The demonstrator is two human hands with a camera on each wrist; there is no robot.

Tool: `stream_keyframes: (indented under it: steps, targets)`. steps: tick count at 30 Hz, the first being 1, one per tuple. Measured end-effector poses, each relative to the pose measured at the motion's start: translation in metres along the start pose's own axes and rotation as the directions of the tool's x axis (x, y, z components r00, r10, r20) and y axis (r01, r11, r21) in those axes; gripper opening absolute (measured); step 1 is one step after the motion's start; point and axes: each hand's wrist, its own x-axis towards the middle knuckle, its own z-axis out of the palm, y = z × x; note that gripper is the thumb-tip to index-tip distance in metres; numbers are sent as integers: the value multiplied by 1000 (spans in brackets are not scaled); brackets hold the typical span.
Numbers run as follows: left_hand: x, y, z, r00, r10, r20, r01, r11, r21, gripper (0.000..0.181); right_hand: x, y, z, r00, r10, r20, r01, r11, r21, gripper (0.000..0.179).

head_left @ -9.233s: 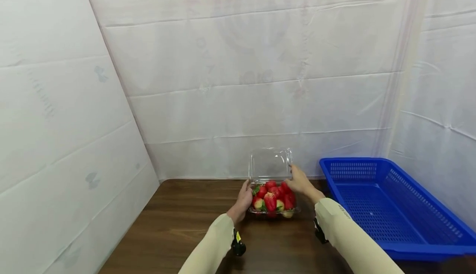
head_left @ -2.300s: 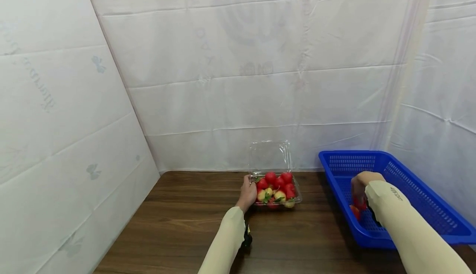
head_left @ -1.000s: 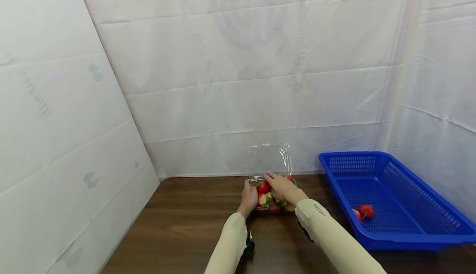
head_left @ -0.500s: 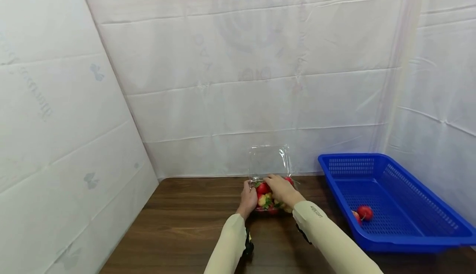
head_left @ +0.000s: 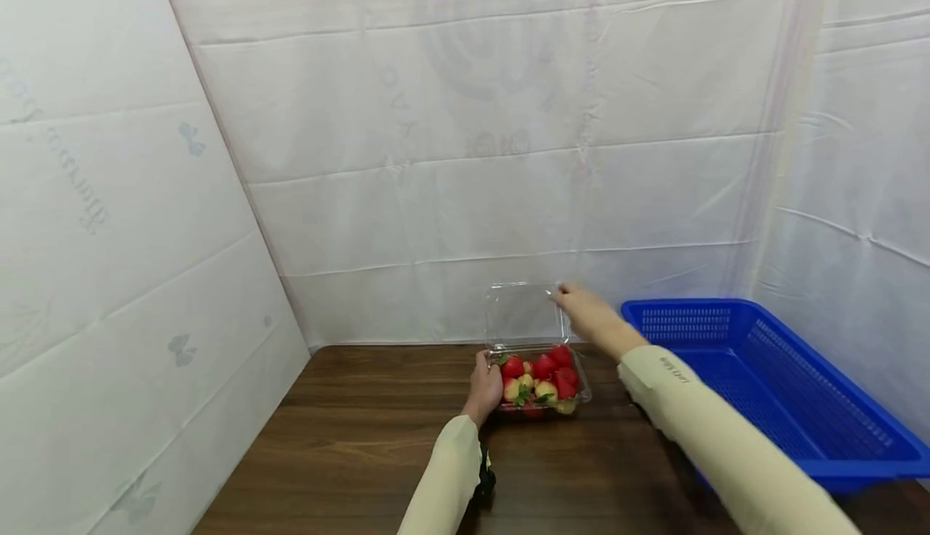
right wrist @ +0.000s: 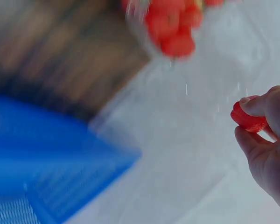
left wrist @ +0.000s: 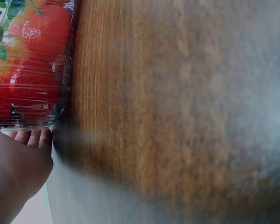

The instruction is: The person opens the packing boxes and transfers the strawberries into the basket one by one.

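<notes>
Maybe to steady it, the left hand (head_left: 485,386), fingers together, gripped the plastic box (head_left: 585,394) at nine o'clock while the right hand (head_left: 590,317) pinched a strawberry (right wrist: 250,121) near one o'clock.

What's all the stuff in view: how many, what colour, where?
Table: 1, brown, bottom
Walls: 3, white, around table
Box: 1, clear, on table
Lid: 1, clear, raised behind box
Fruit: several, red and yellowish, in box
Held fruit: 1, red, in right hand
Basket: 1, blue, right of box
Wrist device: 1 visible, black, nearer than box
Sleeves: 2, cream, from bottom edge
Left hand: 1, holding box's left side
Right hand: 1, overlapping lid in head view
</notes>
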Motion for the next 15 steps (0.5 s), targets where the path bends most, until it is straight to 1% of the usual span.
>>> stream_keyframes:
  steps: [2,4,5,8,11,12,14,15]
  targets:
    - [0,-1,1,1000,-9,11,9,1000,-9,41,-9,17,-18,997,-15,-77,14,1000,-13,56]
    - [0,-1,0,1000,-13,17,13,1000,-14,41,-19,34,-33,987,-28,-155,24,999,-28,49]
    - [-1,-1,0,1000,-13,13,13,1000,-14,41,-23,43,-38,979,-51,-196,35,996,-83,46]
    - [-5,-2,-5,1000,-17,8,17,1000,-16,41,-37,69,-53,969,-32,-244,4,993,-116,35]
    - [-8,-3,-9,1000,-21,8,21,1000,-11,41,-54,94,-63,976,51,-211,-75,992,-105,33]
    - [-9,-4,-10,1000,-25,10,25,1000,-10,41,-60,102,-65,978,83,-189,-103,990,-99,33]
    - [-9,-5,-11,1000,-29,8,29,1000,0,41,-74,118,-67,981,117,-156,-135,985,-110,27]
    - [-8,-6,-10,999,-31,5,31,1000,3,41,-81,125,-68,983,138,-121,-152,981,-119,23]
